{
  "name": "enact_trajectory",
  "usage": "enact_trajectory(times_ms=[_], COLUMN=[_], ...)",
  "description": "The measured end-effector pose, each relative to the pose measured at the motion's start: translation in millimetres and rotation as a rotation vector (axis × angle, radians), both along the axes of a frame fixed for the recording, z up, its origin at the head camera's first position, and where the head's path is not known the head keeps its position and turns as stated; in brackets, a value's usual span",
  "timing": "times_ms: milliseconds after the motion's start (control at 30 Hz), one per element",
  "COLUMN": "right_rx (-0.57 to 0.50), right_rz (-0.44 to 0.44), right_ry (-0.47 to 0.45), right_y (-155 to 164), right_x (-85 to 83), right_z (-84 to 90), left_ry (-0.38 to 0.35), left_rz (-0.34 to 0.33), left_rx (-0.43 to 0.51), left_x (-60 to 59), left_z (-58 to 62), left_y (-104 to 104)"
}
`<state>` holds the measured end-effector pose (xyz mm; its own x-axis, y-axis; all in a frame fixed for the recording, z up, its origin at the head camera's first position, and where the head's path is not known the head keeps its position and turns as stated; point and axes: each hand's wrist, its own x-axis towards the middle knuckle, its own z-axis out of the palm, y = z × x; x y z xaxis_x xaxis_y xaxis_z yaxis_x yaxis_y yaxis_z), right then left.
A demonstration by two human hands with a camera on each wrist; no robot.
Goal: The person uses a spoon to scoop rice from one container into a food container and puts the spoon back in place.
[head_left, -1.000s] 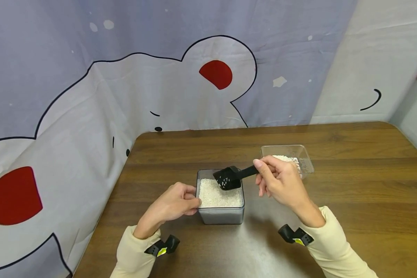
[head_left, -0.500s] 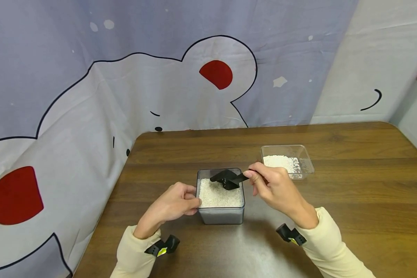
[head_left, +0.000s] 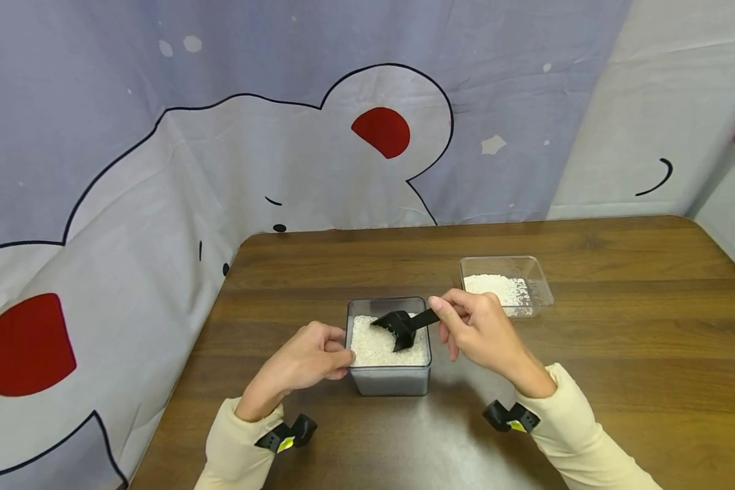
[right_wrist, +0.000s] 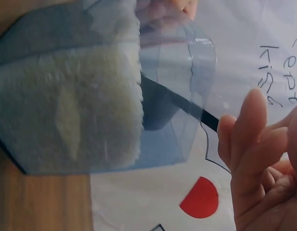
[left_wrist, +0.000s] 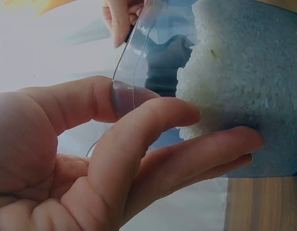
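A clear grey-tinted square container (head_left: 389, 378) full of white rice (head_left: 376, 344) stands on the wooden table (head_left: 618, 367). My left hand (head_left: 315, 355) grips its left wall, thumb at the rim and fingers against the side (left_wrist: 153, 144). My right hand (head_left: 474, 328) pinches the handle of a black scoop (head_left: 398, 324), whose bowl dips into the rice at the right of the container. Through the container's wall in the right wrist view, the scoop (right_wrist: 160, 108) shows dark beside the rice (right_wrist: 71, 106).
A shallow clear tray (head_left: 542, 289) with some rice in it sits behind and to the right of the container. A cartoon-printed cloth (head_left: 251, 156) hangs behind the table and drapes past its left edge. Black wrist cameras (head_left: 284, 434) sit on both sleeves.
My right hand has come from near the shallow tray leftward and down, and the scoop has dropped from above the container into the rice. The left hand has kept its hold.
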<state>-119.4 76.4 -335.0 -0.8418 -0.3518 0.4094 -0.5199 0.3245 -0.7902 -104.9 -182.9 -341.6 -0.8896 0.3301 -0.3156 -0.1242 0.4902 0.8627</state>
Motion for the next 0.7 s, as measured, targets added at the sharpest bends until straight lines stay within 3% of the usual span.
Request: enact_trajectory(times_ms=[133, 333, 467, 700], right_rx=[-0.039, -0.205, -0.311, -0.42], right_rz=[-0.023, -0.051, -0.03, -0.017], right_ry=[-0.201, -0.433, -0.532, -0.636], right_y=[-1, -1, -4, -5], right_x=[1.2, -10.4, -14.9, -16.4], right_z=[4.0, -17.2, -27.9, -30.2], left_ry=[0.008, 0.016, 0.02, 0.011], left_rz=[-0.005, -0.007, -0.008, 0.003], left_rx=[-0.006, -0.012, -0.021, -0.011], left_x=[0.0, 0.1, 0.1, -0.4], left_z=[0.2, 0.3, 0.3, -1.2], left_y=[0, 1, 1, 1])
